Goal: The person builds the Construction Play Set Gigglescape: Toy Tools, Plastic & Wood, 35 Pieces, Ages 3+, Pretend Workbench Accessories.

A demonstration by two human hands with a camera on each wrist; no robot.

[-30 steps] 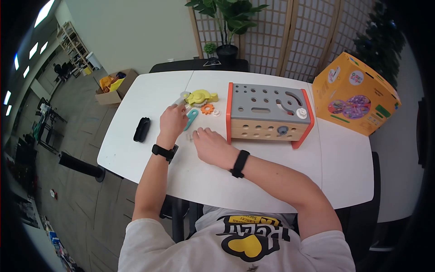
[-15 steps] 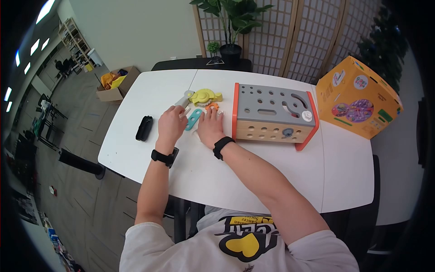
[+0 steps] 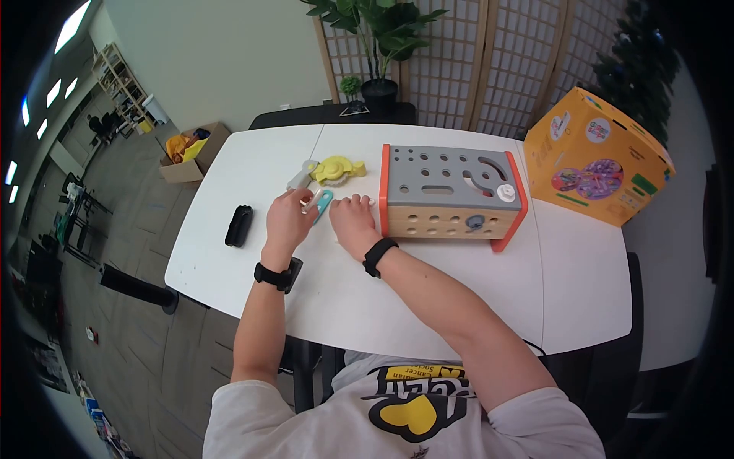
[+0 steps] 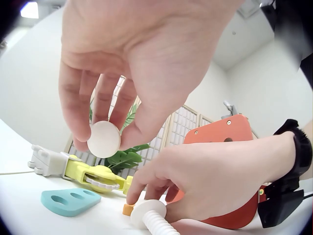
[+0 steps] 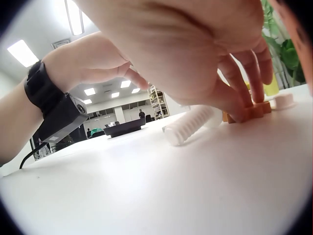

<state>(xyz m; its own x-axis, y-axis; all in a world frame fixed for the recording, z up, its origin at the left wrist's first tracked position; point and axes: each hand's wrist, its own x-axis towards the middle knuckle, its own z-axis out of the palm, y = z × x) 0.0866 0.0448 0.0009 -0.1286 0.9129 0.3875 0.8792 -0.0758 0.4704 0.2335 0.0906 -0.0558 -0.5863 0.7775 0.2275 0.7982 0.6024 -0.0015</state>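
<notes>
My left hand (image 3: 289, 223) (image 4: 142, 54) pinches a white round-headed piece (image 4: 103, 139) between thumb and fingertips, above the table. My right hand (image 3: 354, 227) (image 5: 195, 54) is low beside it, thumb and fingers gripping an orange gear (image 5: 249, 112) that rests on the white table. A white ribbed screw (image 4: 155, 218) (image 5: 191, 126) lies by the right hand. The teal strip with holes (image 3: 323, 205) (image 4: 71, 201) lies between the hands. Behind them is a yellow toy piece (image 3: 336, 168) (image 4: 98, 175) joined to a grey-white part (image 3: 302, 174).
A toy workbench with grey top (image 3: 451, 176) and red ends stands right of the right hand. An orange carton (image 3: 596, 161) is at the far right. On the left lies a black tray (image 3: 238, 226). Part of a small white piece (image 5: 283, 101) shows beyond the gear.
My right hand has moved away from my body to the orange gear, which it now covers in the head view. My left hand stays nearly in place, still pinching the white piece.
</notes>
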